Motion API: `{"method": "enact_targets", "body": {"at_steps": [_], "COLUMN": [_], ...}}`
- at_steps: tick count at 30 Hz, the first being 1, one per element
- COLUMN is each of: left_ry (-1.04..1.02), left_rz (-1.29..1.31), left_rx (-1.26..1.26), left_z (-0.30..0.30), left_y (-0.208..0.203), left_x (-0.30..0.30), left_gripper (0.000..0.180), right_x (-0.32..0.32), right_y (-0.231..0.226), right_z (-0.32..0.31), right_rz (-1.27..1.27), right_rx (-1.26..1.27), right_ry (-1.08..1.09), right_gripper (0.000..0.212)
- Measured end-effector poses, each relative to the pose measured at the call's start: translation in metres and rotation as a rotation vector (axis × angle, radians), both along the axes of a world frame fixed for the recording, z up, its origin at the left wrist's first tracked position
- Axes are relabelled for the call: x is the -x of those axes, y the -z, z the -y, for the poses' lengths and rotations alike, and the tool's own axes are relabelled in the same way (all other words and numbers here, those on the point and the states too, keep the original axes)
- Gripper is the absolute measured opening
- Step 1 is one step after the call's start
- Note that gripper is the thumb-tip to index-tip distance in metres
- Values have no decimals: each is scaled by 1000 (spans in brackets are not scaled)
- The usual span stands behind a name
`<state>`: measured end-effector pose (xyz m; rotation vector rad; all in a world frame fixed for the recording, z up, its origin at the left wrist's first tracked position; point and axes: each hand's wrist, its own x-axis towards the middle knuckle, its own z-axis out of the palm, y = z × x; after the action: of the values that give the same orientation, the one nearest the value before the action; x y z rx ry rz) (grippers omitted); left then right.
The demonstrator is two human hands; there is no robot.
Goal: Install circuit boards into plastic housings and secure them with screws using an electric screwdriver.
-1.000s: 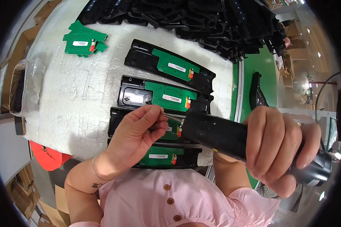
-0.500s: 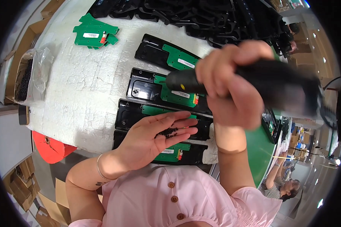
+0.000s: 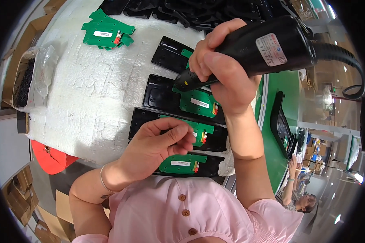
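Note:
My right hand is wrapped round a black corded electric screwdriver. Its nose points down at the upper left part of a green circuit board, where the hand and tool hide the bit. That board lies in a black plastic housing, second from the far end of a row of several. My left hand hovers over the nearer housings, its fingers curled inward over the palm. Small black screws lay in that palm a moment ago; the curled fingers now hide them. A nearer housing also carries a green board.
Loose green boards are piled at the far left on a white foam sheet. A plastic-lined box of black screws stands at the left edge. Black parts are heaped at the back. Another person works at right.
My right hand has brought the screwdriver down with its nose onto the second board. The left hand's fingers have curled in over the screws. The view has shifted slightly.

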<state>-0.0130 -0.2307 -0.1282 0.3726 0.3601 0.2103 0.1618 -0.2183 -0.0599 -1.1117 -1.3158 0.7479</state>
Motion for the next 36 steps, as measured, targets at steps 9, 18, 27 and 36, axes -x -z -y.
{"method": "enact_targets", "body": {"at_steps": [9, 18, 27, 36], "left_ry": [-145, -169, -69, 139], "left_rz": [38, 70, 263, 6], "left_rx": [152, 265, 318, 269], "left_z": [-6, 6, 23, 29], "left_y": [6, 5, 11, -5], "left_x": [-1, -12, -19, -17], "left_gripper": [15, 16, 26, 35], "right_x": [2, 9, 6, 0], "right_y": [1, -76, -49, -7], "right_z": [2, 90, 93, 70], "right_rz": [0, -238, -309, -173], "right_rx": [-45, -221, -540, -116], "right_ry": [19, -62, -163, 144], "right_gripper": [16, 25, 27, 27]}}
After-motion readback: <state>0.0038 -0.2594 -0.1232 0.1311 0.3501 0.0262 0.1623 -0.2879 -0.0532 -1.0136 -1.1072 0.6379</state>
